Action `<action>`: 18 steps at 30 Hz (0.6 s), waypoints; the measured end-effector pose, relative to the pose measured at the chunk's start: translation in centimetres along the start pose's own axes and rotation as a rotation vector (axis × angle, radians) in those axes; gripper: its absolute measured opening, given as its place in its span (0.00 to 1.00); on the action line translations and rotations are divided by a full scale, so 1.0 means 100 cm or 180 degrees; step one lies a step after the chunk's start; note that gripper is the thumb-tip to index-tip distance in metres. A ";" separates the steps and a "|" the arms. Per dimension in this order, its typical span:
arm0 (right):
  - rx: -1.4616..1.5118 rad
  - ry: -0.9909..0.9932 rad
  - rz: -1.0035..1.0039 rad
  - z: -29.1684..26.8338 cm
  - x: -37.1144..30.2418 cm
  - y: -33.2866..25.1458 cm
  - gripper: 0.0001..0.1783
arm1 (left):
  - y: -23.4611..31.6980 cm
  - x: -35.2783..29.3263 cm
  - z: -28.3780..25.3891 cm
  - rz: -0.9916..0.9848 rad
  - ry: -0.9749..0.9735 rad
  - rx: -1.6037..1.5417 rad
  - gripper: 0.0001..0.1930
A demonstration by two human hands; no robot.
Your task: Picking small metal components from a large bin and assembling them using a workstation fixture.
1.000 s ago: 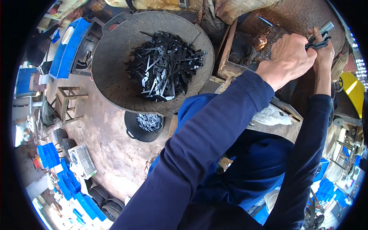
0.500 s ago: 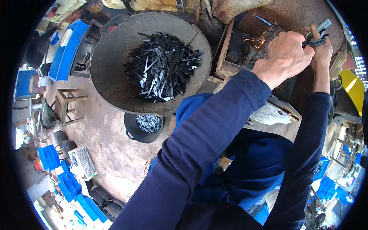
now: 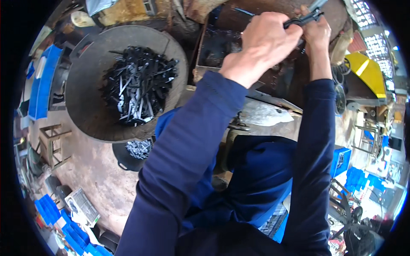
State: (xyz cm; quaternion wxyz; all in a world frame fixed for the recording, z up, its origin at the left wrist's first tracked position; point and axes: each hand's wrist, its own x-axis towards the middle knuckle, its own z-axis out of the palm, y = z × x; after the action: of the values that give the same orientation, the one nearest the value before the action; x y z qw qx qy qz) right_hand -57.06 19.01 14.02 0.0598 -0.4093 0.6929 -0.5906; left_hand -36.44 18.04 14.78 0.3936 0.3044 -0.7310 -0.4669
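My left hand [image 3: 268,42] is closed in a fist round one end of a dark, pliers-like metal tool [image 3: 305,19]. Beside it on the right, my right hand [image 3: 318,37] has its fingers wrapped at the tool's other end and at a pale grey metal strip [image 3: 317,5], which runs out of the top of the picture. How tool and strip meet is hidden by the fingers. Both hands are above the right part of a wet, dark wooden-edged box [image 3: 206,70], close to a large brown rounded surface [image 3: 337,19].
Left of my arms stands a wide round pan [image 3: 83,100] heaped with black metal strips [image 3: 139,83]. Below it is a black basin [image 3: 121,160] of small silvery pieces. A wooden stool [image 3: 54,138], blue bins [image 3: 45,81], a yellow guard [image 3: 367,74] and a fan [image 3: 352,217] stand around.
The whole view has swung, so the pan, box and hands appear farther left. My hands with the tool sit slightly higher relative to the box. Orange glints in the box have gone.
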 end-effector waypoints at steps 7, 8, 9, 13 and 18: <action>-0.0242 0.0117 -0.0078 0.008 -0.017 -0.029 0.11 | -0.013 0.001 0.002 0.0328 0.0124 0.0059 0.17; -0.0189 0.0109 -0.0044 0.008 -0.018 -0.030 0.12 | -0.012 0.001 0.002 0.0303 0.0091 0.0094 0.17; -0.0131 0.0099 -0.0007 0.007 -0.018 -0.031 0.12 | -0.011 0.001 0.002 0.0277 0.0059 0.0135 0.17; -0.0217 0.0112 -0.0251 0.006 -0.015 -0.026 0.12 | -0.005 0.001 0.002 0.0008 -0.0046 -0.0072 0.18; -0.0435 0.0163 -0.0158 0.003 -0.015 -0.028 0.14 | 0.001 -0.001 -0.002 0.0051 0.0012 -0.0074 0.18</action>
State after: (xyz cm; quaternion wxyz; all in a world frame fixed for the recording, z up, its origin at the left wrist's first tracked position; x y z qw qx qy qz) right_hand -54.50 19.83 15.70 -0.0007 -0.4143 0.7226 -0.5534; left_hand -36.20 18.07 14.86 0.4022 0.2948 -0.7272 -0.4717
